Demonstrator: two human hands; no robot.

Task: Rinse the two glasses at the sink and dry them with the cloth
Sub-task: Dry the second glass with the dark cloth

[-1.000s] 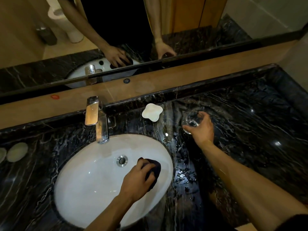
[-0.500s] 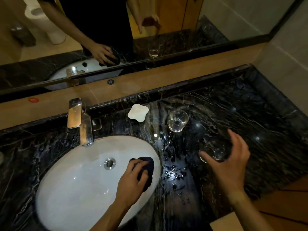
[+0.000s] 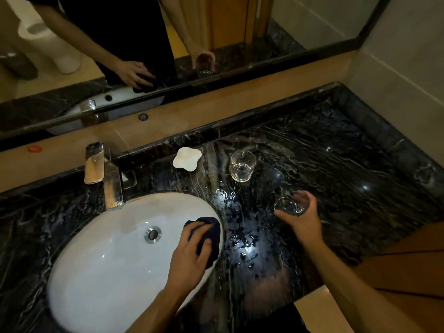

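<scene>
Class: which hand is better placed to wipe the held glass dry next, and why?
The left hand: it already grips the cloth at the sink's edge, while the right hand holds the glass.

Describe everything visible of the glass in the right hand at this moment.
The glass is a short, clear tumbler, apparently plain glass with a thick base. The right hand grips it from the side, fingers curled round its far wall and thumb toward the sink. It is tilted, just above the wet black marble counter. Whether it holds water is unclear.

cloth (image 3: 209, 234) in sink (image 3: 101, 255), glass (image 3: 242, 165) right
</scene>
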